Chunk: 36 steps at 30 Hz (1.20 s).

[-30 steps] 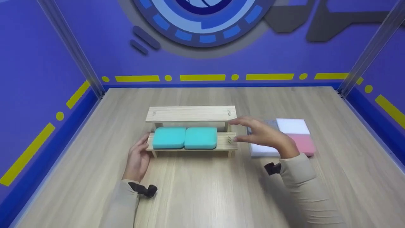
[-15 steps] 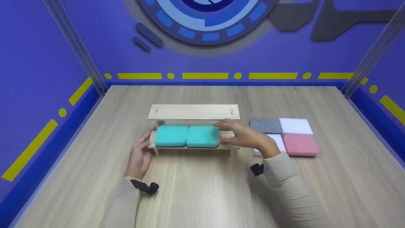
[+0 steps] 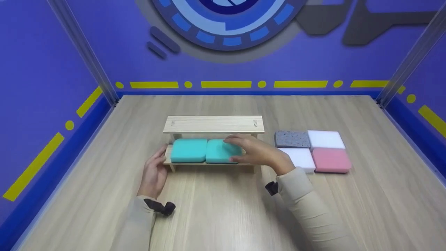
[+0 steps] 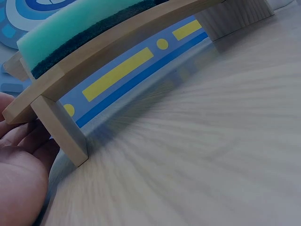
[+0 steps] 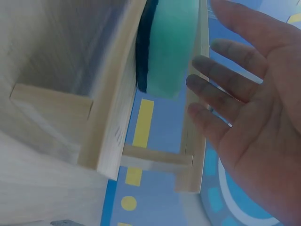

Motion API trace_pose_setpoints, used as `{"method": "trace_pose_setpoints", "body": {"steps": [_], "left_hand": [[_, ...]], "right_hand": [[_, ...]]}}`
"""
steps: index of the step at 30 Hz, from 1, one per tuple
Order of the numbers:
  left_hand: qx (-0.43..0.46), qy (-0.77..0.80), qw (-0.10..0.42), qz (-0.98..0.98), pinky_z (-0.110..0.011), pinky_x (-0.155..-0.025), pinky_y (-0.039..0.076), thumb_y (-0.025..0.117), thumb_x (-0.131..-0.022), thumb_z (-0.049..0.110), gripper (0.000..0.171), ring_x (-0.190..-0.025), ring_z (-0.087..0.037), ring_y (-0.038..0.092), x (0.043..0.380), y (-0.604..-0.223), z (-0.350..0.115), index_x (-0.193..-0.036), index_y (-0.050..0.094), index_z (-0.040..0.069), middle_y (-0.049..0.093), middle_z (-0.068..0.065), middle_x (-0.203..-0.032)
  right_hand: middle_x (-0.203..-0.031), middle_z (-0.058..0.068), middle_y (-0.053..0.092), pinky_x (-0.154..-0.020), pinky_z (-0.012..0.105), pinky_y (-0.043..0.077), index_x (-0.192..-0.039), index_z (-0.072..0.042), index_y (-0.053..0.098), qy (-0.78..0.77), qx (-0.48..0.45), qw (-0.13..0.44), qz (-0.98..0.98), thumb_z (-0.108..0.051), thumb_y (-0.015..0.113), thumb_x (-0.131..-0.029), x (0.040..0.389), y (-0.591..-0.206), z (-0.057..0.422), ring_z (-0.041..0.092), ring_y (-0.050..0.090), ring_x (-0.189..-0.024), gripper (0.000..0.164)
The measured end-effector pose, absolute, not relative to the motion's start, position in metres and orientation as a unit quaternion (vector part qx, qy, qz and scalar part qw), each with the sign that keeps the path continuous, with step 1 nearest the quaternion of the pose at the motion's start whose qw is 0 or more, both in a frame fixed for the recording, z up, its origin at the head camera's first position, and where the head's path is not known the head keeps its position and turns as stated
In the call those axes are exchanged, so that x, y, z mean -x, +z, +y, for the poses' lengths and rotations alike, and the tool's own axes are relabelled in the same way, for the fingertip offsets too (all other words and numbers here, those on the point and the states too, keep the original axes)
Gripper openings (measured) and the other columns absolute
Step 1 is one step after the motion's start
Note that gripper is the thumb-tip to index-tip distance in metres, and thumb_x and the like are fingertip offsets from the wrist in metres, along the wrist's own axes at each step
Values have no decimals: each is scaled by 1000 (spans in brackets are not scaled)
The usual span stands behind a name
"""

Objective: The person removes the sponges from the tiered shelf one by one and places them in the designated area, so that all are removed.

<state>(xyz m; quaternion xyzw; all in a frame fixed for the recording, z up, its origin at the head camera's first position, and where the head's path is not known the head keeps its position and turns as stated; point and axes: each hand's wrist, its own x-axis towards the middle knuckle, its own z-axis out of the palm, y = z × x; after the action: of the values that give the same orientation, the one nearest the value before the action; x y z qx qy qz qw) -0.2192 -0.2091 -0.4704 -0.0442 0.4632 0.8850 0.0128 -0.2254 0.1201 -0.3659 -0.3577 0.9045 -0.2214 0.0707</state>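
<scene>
Two teal sponges with dark undersides, the left one (image 3: 188, 150) and the right one (image 3: 221, 147), lie side by side on the lower step of a two-step wooden rack (image 3: 213, 124). My left hand (image 3: 153, 176) touches the rack's left end; in the left wrist view its fingers lie by the leg (image 4: 63, 134), some partly hidden. Over the right sponge's right side hovers my right hand (image 3: 259, 153), thumb toward the front and fingers toward the back. In the right wrist view its fingers are extended, with a gap to the sponge (image 5: 171, 52).
To the right on the table (image 3: 216, 209) lies a block of sponges: a speckled grey one (image 3: 292, 139), a white one (image 3: 327, 139), another white one (image 3: 300, 159) partly behind my right wrist, and a pink one (image 3: 331, 160). Blue printed walls (image 3: 223, 69) enclose the table.
My right hand has moved left from beside the rack's right end to over the right teal sponge, uncovering the grey sponge. My left hand stays at the rack's left end.
</scene>
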Motion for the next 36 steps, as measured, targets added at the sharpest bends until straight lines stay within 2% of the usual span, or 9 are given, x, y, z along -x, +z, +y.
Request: {"method": "trace_pose_setpoints", "body": {"steps": [7,17,30,36], "left_hand": [[43,879,13,475,-28,-122,7,29,-95,-6,57,-149,-17,6,219,-470,-208,-151,15,-5,10,-11,-162],[40,882,10,470,-30,-122,9,29,-94,-7,57,-149,-19,8,220,-471,-206,-150,16,-7,11,-12,-162],[34,877,11,479,-32,-122,13,27,-95,-6,56,-149,-20,9,219,-472,-207,-150,16,-6,11,-12,-162],[33,880,13,474,-30,-122,11,26,-95,-6,56,-149,-20,8,218,-470,-208,-150,14,-7,10,-13,-162]], "right_hand": [[-149,10,43,-114,43,35,-144,-11,45,-204,358,74,908,-29,67,-90,229,-368,111,28,38,-139,61],[-154,14,34,-116,44,32,-144,-11,45,-185,347,73,916,-31,67,-89,228,-372,106,30,32,-142,62],[-141,16,49,-109,41,41,-137,-8,53,-156,371,29,915,-31,71,-86,225,-376,105,30,47,-131,59],[-137,14,53,-107,40,43,-135,-9,55,-154,379,25,912,-32,72,-85,224,-376,110,28,49,-127,58]]}}
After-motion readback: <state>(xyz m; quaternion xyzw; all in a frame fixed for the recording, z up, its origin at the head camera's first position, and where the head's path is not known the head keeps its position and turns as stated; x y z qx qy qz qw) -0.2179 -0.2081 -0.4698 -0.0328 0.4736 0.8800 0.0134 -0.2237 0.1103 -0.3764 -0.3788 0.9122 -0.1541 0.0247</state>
